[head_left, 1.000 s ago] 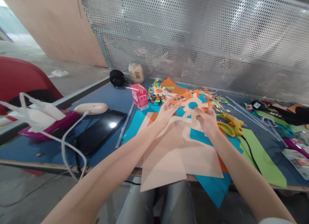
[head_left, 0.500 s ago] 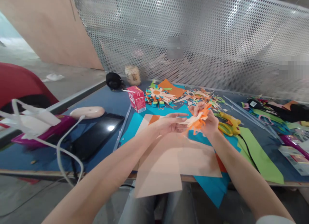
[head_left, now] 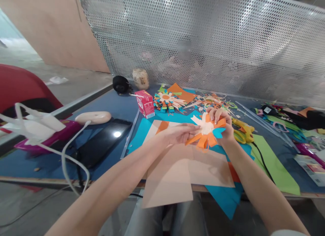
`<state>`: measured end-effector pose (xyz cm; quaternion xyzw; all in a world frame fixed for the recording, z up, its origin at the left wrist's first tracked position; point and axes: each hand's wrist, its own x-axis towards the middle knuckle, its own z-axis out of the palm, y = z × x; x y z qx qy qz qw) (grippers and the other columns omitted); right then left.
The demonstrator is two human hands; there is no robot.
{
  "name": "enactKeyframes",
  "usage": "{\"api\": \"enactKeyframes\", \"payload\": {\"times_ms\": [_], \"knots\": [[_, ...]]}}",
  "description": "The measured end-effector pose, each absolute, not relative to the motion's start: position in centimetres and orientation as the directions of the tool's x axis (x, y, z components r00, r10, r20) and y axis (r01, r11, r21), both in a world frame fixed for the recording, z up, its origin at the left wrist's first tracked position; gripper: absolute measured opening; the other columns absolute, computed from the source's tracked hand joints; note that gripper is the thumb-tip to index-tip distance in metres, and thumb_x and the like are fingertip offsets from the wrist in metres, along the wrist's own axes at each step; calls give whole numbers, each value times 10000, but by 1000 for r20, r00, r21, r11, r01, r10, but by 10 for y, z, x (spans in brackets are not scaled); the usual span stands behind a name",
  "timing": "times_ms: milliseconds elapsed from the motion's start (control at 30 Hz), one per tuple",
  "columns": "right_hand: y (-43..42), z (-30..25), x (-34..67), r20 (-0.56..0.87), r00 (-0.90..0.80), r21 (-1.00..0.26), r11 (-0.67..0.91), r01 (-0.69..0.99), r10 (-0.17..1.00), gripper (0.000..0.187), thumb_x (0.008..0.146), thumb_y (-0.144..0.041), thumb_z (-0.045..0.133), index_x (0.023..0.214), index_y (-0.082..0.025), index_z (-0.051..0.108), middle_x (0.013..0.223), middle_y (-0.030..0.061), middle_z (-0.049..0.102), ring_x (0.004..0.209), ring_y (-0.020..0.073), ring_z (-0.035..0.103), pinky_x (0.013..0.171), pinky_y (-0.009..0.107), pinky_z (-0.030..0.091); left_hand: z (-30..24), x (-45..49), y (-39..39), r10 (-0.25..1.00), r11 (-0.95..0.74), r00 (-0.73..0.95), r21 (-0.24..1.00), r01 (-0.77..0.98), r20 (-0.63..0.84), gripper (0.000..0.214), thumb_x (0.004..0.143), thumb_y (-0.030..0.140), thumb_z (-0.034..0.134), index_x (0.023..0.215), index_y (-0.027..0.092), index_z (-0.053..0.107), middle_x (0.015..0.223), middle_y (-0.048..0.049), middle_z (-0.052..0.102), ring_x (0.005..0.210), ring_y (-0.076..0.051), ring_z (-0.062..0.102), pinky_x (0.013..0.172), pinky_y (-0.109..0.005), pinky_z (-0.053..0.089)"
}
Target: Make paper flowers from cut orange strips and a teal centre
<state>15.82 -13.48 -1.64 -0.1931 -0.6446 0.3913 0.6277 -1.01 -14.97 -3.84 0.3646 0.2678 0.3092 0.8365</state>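
Observation:
A paper flower [head_left: 207,128] with peach, orange and blue petals is held up between both hands, its face turned toward me. My left hand [head_left: 181,132] pinches its left edge, thumb hidden behind the fingers. On the upper right, my right hand [head_left: 222,122] grips the petals, fingertips over the front. Beneath the hands lie large peach paper sheets [head_left: 169,176] on top of blue paper [head_left: 224,198]. Just right of my right hand lies a yellow glue gun [head_left: 245,127] with a black cord.
A finished-looking layered paper flower [head_left: 166,98] and a heap of paper scraps [head_left: 215,101] lie at the back. A pink carton [head_left: 145,104] stands left of them. A black phone [head_left: 104,143] and a white cable [head_left: 64,158] are at left, green paper [head_left: 276,168] at right.
The paper flower has turned from edge-on to face me, showing its peach centre and a blue petal. My right hand has shifted slightly right; my left stays on its left side.

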Motion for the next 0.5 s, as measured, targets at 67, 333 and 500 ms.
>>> {"api": "enactKeyframes", "payload": {"times_ms": [67,333,500], "knots": [[-137,-18,156,652,-170,-751,602,-270,739,302,589,-388,669,485,-224,438,597,1,479,825,205,546,878,396,396,-41,-10,-149,796,484,562,794,-367,-225,255,580,217,777,719,138,578,671,-13,631,592,-90,595,632,-221,473],[-131,-14,168,690,-281,-664,738,121,667,244,708,-468,559,792,-241,527,1015,69,626,1007,244,556,846,405,430,-36,-6,-145,886,366,436,815,-449,-157,270,490,137,797,539,115,533,524,17,550,483,-41,488,490,-180,374],[-120,0,200,619,-182,-154,346,926,764,286,780,-297,465,996,-153,585,1164,150,560,1152,299,447,964,472,318,-37,-7,-135,985,161,149,804,-572,-91,218,571,130,734,526,130,521,494,42,497,478,-28,436,498,-177,351]]}}
